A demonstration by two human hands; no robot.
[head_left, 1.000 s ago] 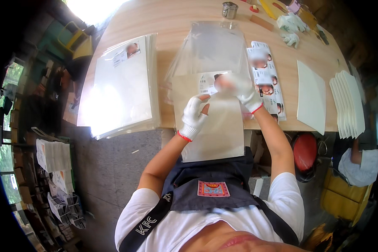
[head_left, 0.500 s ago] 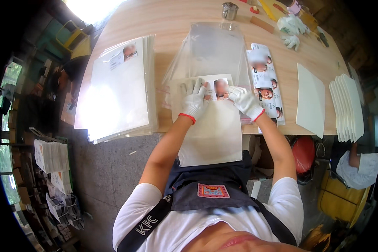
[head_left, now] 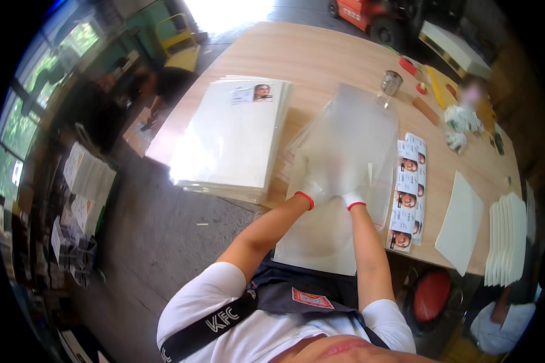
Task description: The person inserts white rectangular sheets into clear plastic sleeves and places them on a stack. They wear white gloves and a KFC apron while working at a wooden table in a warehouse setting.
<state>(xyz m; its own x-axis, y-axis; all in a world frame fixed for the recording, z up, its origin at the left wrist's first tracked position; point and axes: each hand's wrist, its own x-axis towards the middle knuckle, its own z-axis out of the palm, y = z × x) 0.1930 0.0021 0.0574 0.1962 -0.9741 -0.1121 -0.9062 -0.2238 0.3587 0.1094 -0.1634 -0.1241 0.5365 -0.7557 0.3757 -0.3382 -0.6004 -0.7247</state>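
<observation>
Though blurred up top, see a flat, cream, rectangular sheet (head_left: pixel 322 245); can't tell grasping from released at smeary, white-gloved, red-cuffed left hand (head_left: pixel 321 186) and right hand (head_left: pixel 354 191).

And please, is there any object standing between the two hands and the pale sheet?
Nothing visible: the left hand and right hand are over the pale sheet, though blur hides their contact. Printed strips lie off to the right and a stack to the left.
</observation>
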